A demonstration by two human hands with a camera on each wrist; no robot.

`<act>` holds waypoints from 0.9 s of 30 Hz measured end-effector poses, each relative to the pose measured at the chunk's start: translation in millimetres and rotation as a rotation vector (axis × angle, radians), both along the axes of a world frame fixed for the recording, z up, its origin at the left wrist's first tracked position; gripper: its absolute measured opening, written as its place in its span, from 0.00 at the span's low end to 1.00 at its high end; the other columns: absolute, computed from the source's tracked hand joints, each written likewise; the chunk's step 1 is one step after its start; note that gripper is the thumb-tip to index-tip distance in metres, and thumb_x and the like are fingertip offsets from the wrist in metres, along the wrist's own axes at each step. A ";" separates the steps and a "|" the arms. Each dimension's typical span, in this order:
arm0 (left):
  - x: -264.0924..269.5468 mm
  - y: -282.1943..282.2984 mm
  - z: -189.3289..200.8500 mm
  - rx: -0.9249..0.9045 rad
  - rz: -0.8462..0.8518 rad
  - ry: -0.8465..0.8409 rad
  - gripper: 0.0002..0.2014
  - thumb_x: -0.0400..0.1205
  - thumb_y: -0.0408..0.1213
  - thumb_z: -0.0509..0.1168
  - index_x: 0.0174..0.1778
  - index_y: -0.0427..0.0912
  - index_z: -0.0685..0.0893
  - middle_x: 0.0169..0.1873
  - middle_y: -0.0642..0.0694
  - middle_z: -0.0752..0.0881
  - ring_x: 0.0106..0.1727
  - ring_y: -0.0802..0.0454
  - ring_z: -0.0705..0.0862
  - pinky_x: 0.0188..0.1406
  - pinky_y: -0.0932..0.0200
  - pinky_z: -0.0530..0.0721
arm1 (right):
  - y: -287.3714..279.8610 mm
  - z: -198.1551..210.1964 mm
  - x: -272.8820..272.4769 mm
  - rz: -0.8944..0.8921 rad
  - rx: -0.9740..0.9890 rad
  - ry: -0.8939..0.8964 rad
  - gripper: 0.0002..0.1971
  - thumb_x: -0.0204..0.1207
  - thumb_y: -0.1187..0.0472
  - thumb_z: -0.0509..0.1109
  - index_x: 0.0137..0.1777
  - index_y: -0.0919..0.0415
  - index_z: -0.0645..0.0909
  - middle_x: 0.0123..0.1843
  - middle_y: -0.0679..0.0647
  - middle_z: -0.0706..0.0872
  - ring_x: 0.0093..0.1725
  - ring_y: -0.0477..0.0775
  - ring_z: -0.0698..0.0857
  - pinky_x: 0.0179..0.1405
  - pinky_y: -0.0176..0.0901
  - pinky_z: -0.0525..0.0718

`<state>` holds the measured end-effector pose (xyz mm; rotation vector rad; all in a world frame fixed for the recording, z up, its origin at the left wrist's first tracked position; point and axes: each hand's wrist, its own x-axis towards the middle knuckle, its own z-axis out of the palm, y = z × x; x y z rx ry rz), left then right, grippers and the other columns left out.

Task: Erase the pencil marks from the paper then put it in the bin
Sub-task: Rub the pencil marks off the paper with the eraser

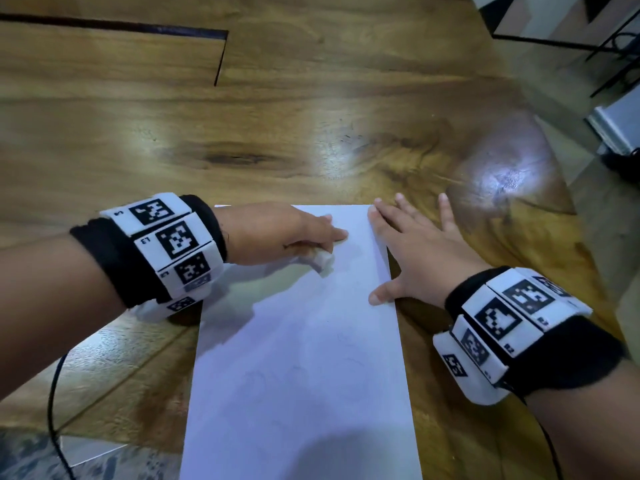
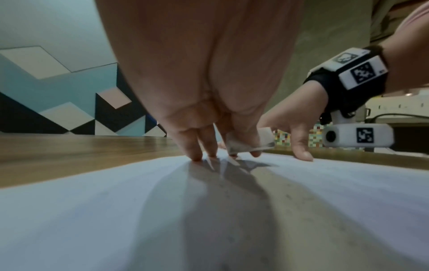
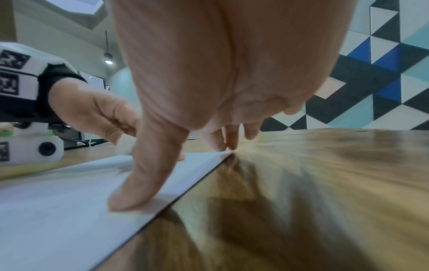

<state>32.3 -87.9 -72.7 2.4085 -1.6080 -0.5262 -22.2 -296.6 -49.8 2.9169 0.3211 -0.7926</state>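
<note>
A white sheet of paper lies flat on the wooden table, with faint pencil marks near its middle. My left hand pinches a small white eraser near the sheet's far left part, the eraser's tip down on the paper. The eraser shows between thumb and fingers in the left wrist view. My right hand lies flat with spread fingers on the paper's far right edge, thumb pressing the sheet and the other fingers partly on the table. No bin is in view.
The table's right edge runs diagonally, with floor and black metal legs beyond it. A black cable hangs at the near left. A dark slot cuts the tabletop at the far left.
</note>
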 end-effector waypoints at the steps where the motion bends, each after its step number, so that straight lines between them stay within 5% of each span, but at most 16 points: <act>1: 2.0 2.5 -3.5 -0.008 0.058 0.017 0.24 0.76 0.60 0.59 0.45 0.41 0.86 0.58 0.49 0.87 0.70 0.65 0.72 0.78 0.58 0.58 | 0.8 1.3 0.6 -0.001 0.003 -0.013 0.58 0.66 0.32 0.68 0.83 0.55 0.35 0.85 0.46 0.37 0.82 0.48 0.33 0.76 0.68 0.27; 4: 4.3 10.0 3.9 0.042 0.423 0.077 0.18 0.80 0.54 0.54 0.54 0.48 0.81 0.56 0.53 0.87 0.61 0.50 0.81 0.68 0.51 0.74 | 5.4 4.9 -1.8 -0.002 0.026 -0.016 0.55 0.69 0.32 0.65 0.83 0.54 0.35 0.85 0.46 0.36 0.82 0.48 0.33 0.76 0.66 0.27; 6: -3.9 16.9 15.3 0.066 0.538 -0.026 0.14 0.83 0.45 0.52 0.59 0.45 0.76 0.54 0.48 0.87 0.53 0.43 0.83 0.56 0.51 0.80 | 9.9 6.0 -5.8 -0.010 0.041 0.012 0.54 0.69 0.31 0.63 0.83 0.55 0.34 0.84 0.46 0.34 0.82 0.47 0.32 0.77 0.64 0.27; 9: -19.3 25.6 19.8 0.092 0.725 -0.070 0.15 0.82 0.43 0.53 0.61 0.42 0.75 0.48 0.38 0.85 0.46 0.39 0.81 0.42 0.50 0.76 | 16.4 2.0 -12.1 -0.027 0.084 0.069 0.55 0.69 0.30 0.62 0.82 0.56 0.33 0.84 0.48 0.32 0.82 0.47 0.31 0.79 0.59 0.30; 13: -48.4 39.3 19.0 0.067 0.733 -0.080 0.26 0.73 0.53 0.38 0.57 0.46 0.73 0.35 0.47 0.79 0.35 0.40 0.77 0.33 0.48 0.75 | 21.4 -7.9 -20.1 -0.082 0.220 0.119 0.59 0.68 0.34 0.68 0.82 0.59 0.30 0.82 0.49 0.26 0.81 0.46 0.31 0.81 0.44 0.36; 15: -60.9 46.2 17.0 0.047 0.744 -0.069 0.27 0.70 0.51 0.37 0.54 0.46 0.74 0.32 0.50 0.78 0.35 0.40 0.79 0.27 0.51 0.70 | 21.3 -12.6 -23.4 -0.103 0.272 0.107 0.61 0.66 0.36 0.71 0.81 0.59 0.29 0.81 0.49 0.24 0.81 0.45 0.30 0.79 0.38 0.37; 20: -64.6 57.3 13.6 -0.024 0.833 0.021 0.17 0.72 0.47 0.49 0.46 0.44 0.79 0.42 0.43 0.88 0.40 0.47 0.82 0.36 0.54 0.79 | 20.1 -15.6 -30.3 -0.111 0.323 0.081 0.63 0.64 0.35 0.73 0.82 0.56 0.30 0.81 0.44 0.26 0.81 0.42 0.31 0.73 0.31 0.37; 23: -45.1 44.2 19.2 -0.127 0.856 0.017 0.16 0.76 0.47 0.57 0.43 0.41 0.85 0.43 0.42 0.82 0.39 0.50 0.77 0.30 0.66 0.69 | 19.7 -10.6 -21.8 -0.088 0.302 0.012 0.59 0.63 0.35 0.73 0.83 0.53 0.38 0.84 0.42 0.36 0.81 0.45 0.41 0.77 0.37 0.47; 27: -10.4 12.6 18.5 -0.137 0.781 0.010 0.11 0.77 0.40 0.67 0.52 0.40 0.85 0.43 0.40 0.86 0.41 0.44 0.79 0.34 0.61 0.61 | 18.6 -10.5 -8.2 -0.070 0.269 -0.009 0.59 0.60 0.35 0.76 0.83 0.51 0.43 0.83 0.40 0.42 0.77 0.48 0.47 0.77 0.43 0.52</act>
